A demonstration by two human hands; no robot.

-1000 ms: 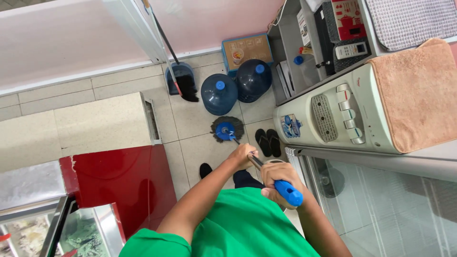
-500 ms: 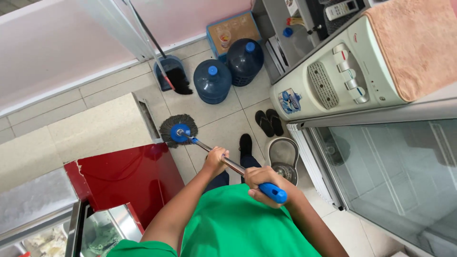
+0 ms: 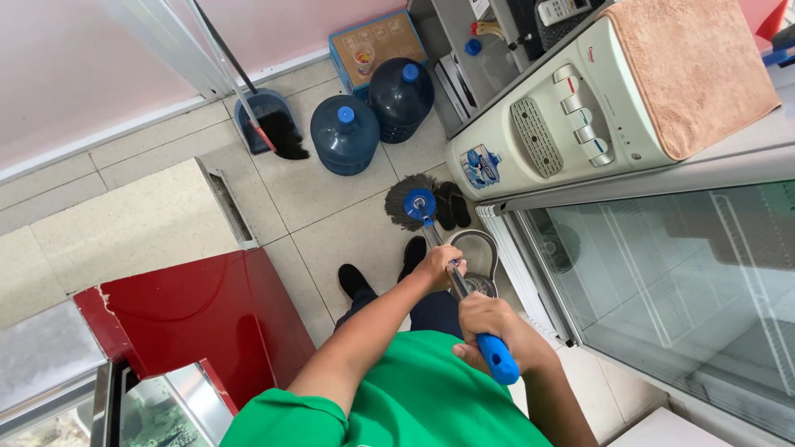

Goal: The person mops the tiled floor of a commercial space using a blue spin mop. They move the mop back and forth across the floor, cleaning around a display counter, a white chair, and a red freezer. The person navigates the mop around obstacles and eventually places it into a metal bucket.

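Blue grip at the top end of a mop [image 3: 451, 265] sits in the right hand [image 3: 489, 331], which is clenched around it at about 6 o'clock in the view, just above the green shirt [image 3: 414, 397]. The left hand [image 3: 439, 266] is wrapped around the metal shaft further down, toward 12 o'clock from the right hand. The mop head [image 3: 410, 203], a dark grey round fringe with a blue hub, lies on the tiled floor [image 3: 331, 199] beside a pair of black sandals [image 3: 451, 204] at its 3 o'clock, close under the front of the water dispenser [image 3: 571, 116].

Half a second ago the mop head lay further toward 9 o'clock, near the corner of the pale bench [image 3: 124, 228]; it now rests toward 3 o'clock, next to the sandals, and the shaft runs steeper up the view. Both hands have kept their grasp, the left one now nearer the centre.

Two blue water bottles [image 3: 373, 116] stand at 12 o'clock from the mop head, with a dustpan and brush [image 3: 269, 124] at their 9 o'clock. A round metal-rimmed object [image 3: 480, 265] lies on the floor just behind the shaft, beside the glass-door fridge [image 3: 662, 290]. A red cabinet [image 3: 207, 314] fills 8 o'clock.
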